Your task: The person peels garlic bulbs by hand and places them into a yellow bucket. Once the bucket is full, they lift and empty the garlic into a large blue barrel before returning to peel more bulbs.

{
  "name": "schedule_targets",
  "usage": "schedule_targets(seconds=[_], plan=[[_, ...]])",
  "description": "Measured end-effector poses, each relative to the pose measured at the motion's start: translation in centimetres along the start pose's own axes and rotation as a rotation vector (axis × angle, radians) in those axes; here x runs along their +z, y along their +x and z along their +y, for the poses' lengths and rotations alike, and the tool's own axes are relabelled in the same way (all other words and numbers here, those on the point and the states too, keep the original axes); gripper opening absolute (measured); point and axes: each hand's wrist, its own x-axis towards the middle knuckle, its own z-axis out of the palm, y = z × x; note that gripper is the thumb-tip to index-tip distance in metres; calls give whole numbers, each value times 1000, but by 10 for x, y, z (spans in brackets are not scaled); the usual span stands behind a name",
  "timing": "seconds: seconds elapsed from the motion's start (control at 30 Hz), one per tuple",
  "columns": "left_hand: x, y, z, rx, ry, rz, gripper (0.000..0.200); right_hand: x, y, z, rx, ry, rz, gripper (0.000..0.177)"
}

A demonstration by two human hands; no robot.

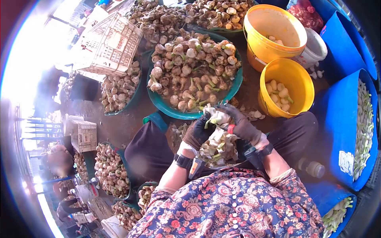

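Observation:
Both my hands wear dark gloves and meet in front of my lap. My left hand (197, 131) is closed on a white garlic bulb (216, 116) with green at its stem. My right hand (245, 126) grips the same bulb from the other side; something red shows at its fingers. Whether a small tool is in either hand is hidden. Below them lies a heap of pale garlic peelings (218, 147). Just beyond my hands stands a green tub (158, 104) of unpeeled garlic bulbs, some of them in murky water.
To the right stand a yellow bucket (306, 89) with peeled garlic, a larger yellow bucket (278, 18) and blue bins (337, 119). A clear bottle (315, 169) lies by my right leg. At left are a white crate (107, 43), more garlic tubs and another person (59, 158).

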Motion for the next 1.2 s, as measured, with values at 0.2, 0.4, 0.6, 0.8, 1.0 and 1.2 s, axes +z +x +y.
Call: schedule_targets(seconds=[0.2,0.4,0.6,0.8,1.0,1.2], plan=[[-2,4,35,-434,-529,28,31,12,-1,-4,7,-323,247,25],[-23,-22,38,-74,266,-622,13,-7,-2,35,692,663,537,20],[-31,-22,21,-504,1269,-912,39,-9,-10,56,958,1248,397,26],[-40,11,8,-240,1137,-416,62,-8,-10,52,884,1216,483,24],[-15,122,-48,-428,1062,-38,61,-49,31,57,959,1492,683,25],[0,166,-129,-597,1026,-136,73,-119,74,-9,227,1300,380,69]])
